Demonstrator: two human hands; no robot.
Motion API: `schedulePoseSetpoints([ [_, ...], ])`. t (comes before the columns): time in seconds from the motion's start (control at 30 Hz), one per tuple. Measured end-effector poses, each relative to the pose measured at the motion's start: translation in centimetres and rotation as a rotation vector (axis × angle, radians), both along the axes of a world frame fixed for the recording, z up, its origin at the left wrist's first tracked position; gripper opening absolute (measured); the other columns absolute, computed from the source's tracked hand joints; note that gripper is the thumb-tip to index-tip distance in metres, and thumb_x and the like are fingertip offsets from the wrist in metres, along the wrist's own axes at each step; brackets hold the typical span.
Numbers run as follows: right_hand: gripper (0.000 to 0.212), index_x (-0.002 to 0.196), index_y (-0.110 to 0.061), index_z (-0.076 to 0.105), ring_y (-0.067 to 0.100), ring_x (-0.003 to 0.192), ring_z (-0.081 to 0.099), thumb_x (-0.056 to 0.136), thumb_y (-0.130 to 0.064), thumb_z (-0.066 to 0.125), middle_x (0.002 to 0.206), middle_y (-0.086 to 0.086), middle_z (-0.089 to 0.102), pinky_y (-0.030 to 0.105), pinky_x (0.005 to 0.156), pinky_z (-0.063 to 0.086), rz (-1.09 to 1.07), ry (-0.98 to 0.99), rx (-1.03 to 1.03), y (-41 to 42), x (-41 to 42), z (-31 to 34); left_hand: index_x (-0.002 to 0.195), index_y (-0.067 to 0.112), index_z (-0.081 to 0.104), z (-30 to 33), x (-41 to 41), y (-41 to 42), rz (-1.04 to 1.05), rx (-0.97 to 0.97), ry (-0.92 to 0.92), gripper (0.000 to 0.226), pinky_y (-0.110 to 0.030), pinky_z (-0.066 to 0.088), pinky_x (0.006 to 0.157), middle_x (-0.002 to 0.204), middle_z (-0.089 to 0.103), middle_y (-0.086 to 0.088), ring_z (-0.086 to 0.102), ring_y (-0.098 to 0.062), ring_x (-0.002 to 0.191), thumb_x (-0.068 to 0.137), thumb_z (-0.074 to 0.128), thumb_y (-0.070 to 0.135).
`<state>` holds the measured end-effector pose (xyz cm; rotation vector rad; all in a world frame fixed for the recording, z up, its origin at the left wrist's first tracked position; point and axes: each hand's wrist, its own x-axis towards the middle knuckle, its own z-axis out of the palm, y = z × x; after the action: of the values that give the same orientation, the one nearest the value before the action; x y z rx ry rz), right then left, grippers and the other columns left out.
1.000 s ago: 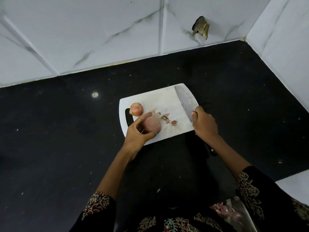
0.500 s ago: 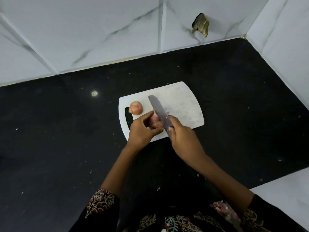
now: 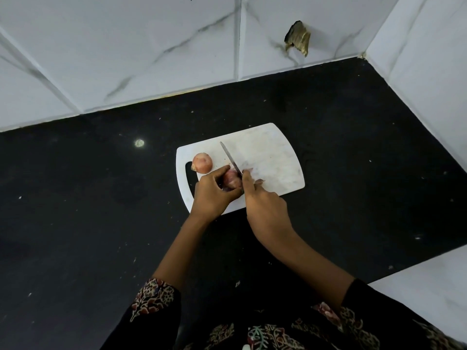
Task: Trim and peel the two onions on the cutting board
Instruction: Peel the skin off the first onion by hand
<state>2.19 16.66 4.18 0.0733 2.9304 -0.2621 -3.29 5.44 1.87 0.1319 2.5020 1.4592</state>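
Onion [image 3: 231, 180] sits pinched in my left hand [image 3: 212, 195] on the cutting board [image 3: 275, 160], my right hand [image 3: 265, 210] gripping the knife [image 3: 230, 159] against it; I'd slice shallow, fingertips tucked, leaving the second onion [image 3: 202, 162] beyond my left hand.

The cutting board's [image 3: 273, 157] right half lies bare; the second onion [image 3: 202, 162] and knife [image 3: 230, 158] crowd its left.

Two onions [image 3: 202, 162] [image 3: 232, 180] sit on one board [image 3: 273, 157]. One knife [image 3: 230, 159] crosses the board. Two hands [image 3: 211, 192] [image 3: 265, 210] work at the board's near edge. A few peel scraps [image 3: 259, 181] lie on it.
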Motion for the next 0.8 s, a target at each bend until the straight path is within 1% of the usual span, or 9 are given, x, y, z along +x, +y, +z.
schedulePoseSetpoints([
  [0.13, 0.056, 0.147, -0.010, 0.015, 0.030, 0.103, 0.062, 0.097, -0.005, 0.038, 0.122, 0.011, 0.059, 0.039, 0.079, 0.049, -0.031, -0.038, -0.050, 0.4, 0.3, 0.5, 0.115, 0.007, 0.066, 0.3, 0.2, 0.4, -0.001, -0.049, 0.020, 0.045, 0.000, 0.041, 0.062, 0.075, 0.057, 0.021, 0.053, 0.011, 0.068, 0.074, 0.081, 0.015],
  [0.2, 0.056, 0.147, -0.009, 0.014, 0.031, 0.102, 0.062, 0.097, -0.005, 0.039, 0.120, 0.011, 0.060, 0.039, 0.078, 0.049, -0.024, -0.033, -0.038, 0.3, 0.3, 0.4, 0.114, 0.008, 0.067, 0.5, 0.3, 0.6, 0.007, -0.057, 0.034, 0.042, -0.004, 0.042, 0.064, 0.077, 0.061, 0.015, 0.055, 0.005, 0.069, 0.075, 0.080, 0.018],
  [0.27, 0.057, 0.148, -0.009, 0.014, 0.031, 0.100, 0.063, 0.097, -0.005, 0.038, 0.116, 0.012, 0.061, 0.040, 0.076, 0.048, -0.030, -0.028, -0.041, 0.3, -0.1, -0.3, 0.111, 0.010, 0.069, 0.6, 0.3, 0.8, 0.003, -0.068, 0.025, 0.038, -0.016, 0.045, 0.068, 0.082, 0.065, 0.005, 0.058, -0.005, 0.073, 0.075, 0.079, 0.019],
  [0.33, 0.061, 0.150, -0.010, 0.011, 0.031, 0.097, 0.063, 0.096, -0.003, 0.037, 0.111, 0.011, 0.062, 0.040, 0.072, 0.047, -0.043, -0.034, -0.059, 0.6, 0.0, -1.0, 0.105, 0.013, 0.070, 0.5, 0.2, 0.8, -0.005, -0.070, 0.012, 0.035, -0.019, 0.046, 0.071, 0.082, 0.066, 0.007, 0.058, -0.005, 0.072, 0.073, 0.081, 0.018],
  [0.4, 0.065, 0.151, -0.012, 0.008, 0.030, 0.094, 0.063, 0.095, -0.003, 0.039, 0.108, 0.010, 0.062, 0.037, 0.067, 0.043, -0.037, -0.040, -0.080, 0.8, 0.5, -1.6, 0.112, 0.013, 0.067, 0.3, -0.3, 0.4, -0.008, -0.061, -0.016, 0.045, -0.018, 0.048, 0.075, 0.087, 0.067, 0.008, 0.060, -0.002, 0.076, 0.070, 0.083, 0.014],
  [0.47, 0.066, 0.151, -0.014, 0.008, 0.031, 0.095, 0.062, 0.094, -0.003, 0.040, 0.110, 0.010, 0.061, 0.036, 0.066, 0.040, -0.035, -0.058, -0.090, 1.1, 1.0, -1.7, 0.118, 0.009, 0.064, 0.1, -0.5, 0.0, -0.034, -0.058, -0.032, 0.051, -0.008, 0.046, 0.073, 0.086, 0.063, 0.013, 0.058, 0.005, 0.075, 0.070, 0.083, 0.010],
  [0.53, 0.064, 0.151, -0.014, 0.010, 0.031, 0.096, 0.062, 0.095, -0.003, 0.039, 0.113, 0.010, 0.060, 0.038, 0.068, 0.042, -0.042, -0.046, -0.075, 1.6, 0.9, -2.2, 0.124, 0.011, 0.061, 0.0, -0.6, -0.4, -0.052, -0.066, -0.030, 0.056, -0.006, 0.044, 0.075, 0.094, 0.062, 0.013, 0.058, 0.003, 0.081, 0.072, 0.082, 0.010],
  [0.63, 0.061, 0.151, -0.014, 0.012, 0.031, 0.095, 0.062, 0.096, -0.005, 0.037, 0.109, 0.011, 0.061, 0.038, 0.067, 0.041, -0.093, -0.008, -0.115, 2.8, 0.1, -2.9, 0.130, 0.016, 0.057, -0.6, -0.5, -1.4, -0.063, -0.060, -0.025, 0.064, -0.019, 0.046, 0.091, 0.120, 0.063, 0.003, 0.059, -0.008, 0.105, 0.071, 0.083, 0.017],
  [0.8, 0.043, 0.143, -0.011, 0.036, 0.033, 0.083, 0.064, 0.100, -0.016, 0.039, 0.091, 0.015, 0.067, 0.039, 0.067, 0.051, -0.202, 0.273, -0.366, 4.7, -0.6, -2.3, 0.130, 0.019, 0.054, -1.0, 0.1, -2.3, -0.071, -0.093, 0.015, 0.063, -0.020, 0.048, 0.088, 0.120, 0.062, 0.002, 0.058, -0.008, 0.101, 0.073, 0.082, 0.020],
])
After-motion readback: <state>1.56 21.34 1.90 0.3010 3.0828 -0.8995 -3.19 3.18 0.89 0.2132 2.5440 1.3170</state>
